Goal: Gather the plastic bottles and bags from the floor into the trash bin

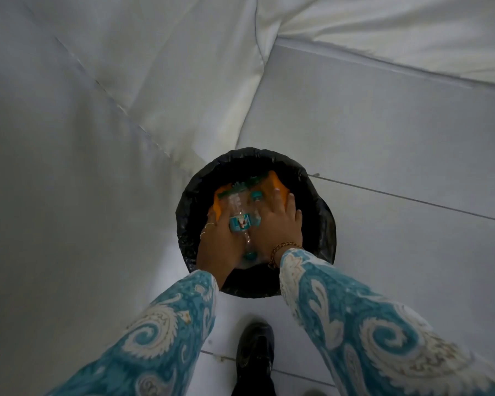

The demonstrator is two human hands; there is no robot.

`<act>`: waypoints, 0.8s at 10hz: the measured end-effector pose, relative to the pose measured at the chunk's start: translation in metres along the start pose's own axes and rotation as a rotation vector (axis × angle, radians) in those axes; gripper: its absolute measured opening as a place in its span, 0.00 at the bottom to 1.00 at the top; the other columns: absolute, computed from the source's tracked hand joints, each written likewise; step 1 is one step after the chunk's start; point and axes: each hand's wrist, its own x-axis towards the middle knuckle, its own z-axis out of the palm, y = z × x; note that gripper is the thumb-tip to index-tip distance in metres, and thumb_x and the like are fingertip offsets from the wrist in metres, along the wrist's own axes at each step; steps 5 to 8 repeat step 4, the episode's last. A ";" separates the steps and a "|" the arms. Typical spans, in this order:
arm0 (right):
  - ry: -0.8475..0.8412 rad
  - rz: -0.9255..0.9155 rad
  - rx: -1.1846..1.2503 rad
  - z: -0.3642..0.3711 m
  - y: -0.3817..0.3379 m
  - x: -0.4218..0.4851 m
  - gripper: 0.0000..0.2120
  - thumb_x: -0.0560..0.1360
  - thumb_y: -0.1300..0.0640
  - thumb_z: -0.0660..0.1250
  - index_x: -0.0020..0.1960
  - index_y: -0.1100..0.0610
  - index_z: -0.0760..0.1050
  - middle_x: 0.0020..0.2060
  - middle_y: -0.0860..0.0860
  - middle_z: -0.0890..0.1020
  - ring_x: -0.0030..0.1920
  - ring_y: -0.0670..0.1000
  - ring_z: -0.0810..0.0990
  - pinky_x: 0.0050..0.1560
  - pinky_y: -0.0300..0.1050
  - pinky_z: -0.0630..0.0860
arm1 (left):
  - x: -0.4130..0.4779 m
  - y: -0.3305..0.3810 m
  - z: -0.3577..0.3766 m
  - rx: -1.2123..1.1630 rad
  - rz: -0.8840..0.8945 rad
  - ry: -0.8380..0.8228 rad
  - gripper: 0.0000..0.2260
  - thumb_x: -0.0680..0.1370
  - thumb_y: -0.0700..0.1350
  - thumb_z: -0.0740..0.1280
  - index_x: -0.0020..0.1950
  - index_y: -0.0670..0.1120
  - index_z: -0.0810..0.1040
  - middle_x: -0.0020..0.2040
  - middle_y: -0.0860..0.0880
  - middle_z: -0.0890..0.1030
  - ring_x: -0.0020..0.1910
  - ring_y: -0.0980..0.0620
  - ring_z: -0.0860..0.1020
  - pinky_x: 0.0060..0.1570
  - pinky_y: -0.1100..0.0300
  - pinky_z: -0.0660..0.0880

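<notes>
A round trash bin [320, 224] lined with a black bag stands on the floor straight below me. Inside it lie clear plastic bottles [240, 221] with teal labels and caps, on top of an orange plastic bag [275, 181]. My left hand [217, 247], with rings on its fingers, presses on the bottles from the left. My right hand [277, 224], with a chain bracelet at the wrist, lies flat on the bottles and the orange bag from the right. Both hands are inside the bin's mouth, and what lies under the bottles is hidden.
A white bed cover [126, 81] hangs down to the left of and behind the bin. Pale floor tiles [397, 224] spread to the right. My black shoe [253, 350] stands just in front of the bin.
</notes>
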 end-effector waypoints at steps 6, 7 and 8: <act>0.117 -0.192 -0.068 -0.047 0.005 -0.023 0.27 0.77 0.47 0.58 0.73 0.50 0.56 0.77 0.56 0.51 0.76 0.59 0.46 0.74 0.61 0.50 | -0.031 0.036 -0.036 0.273 0.193 0.155 0.24 0.78 0.46 0.61 0.74 0.46 0.60 0.74 0.43 0.64 0.73 0.43 0.63 0.70 0.50 0.64; 0.117 -0.192 -0.068 -0.047 0.005 -0.023 0.27 0.77 0.47 0.58 0.73 0.50 0.56 0.77 0.56 0.51 0.76 0.59 0.46 0.74 0.61 0.50 | -0.031 0.036 -0.036 0.273 0.193 0.155 0.24 0.78 0.46 0.61 0.74 0.46 0.60 0.74 0.43 0.64 0.73 0.43 0.63 0.70 0.50 0.64; 0.117 -0.192 -0.068 -0.047 0.005 -0.023 0.27 0.77 0.47 0.58 0.73 0.50 0.56 0.77 0.56 0.51 0.76 0.59 0.46 0.74 0.61 0.50 | -0.031 0.036 -0.036 0.273 0.193 0.155 0.24 0.78 0.46 0.61 0.74 0.46 0.60 0.74 0.43 0.64 0.73 0.43 0.63 0.70 0.50 0.64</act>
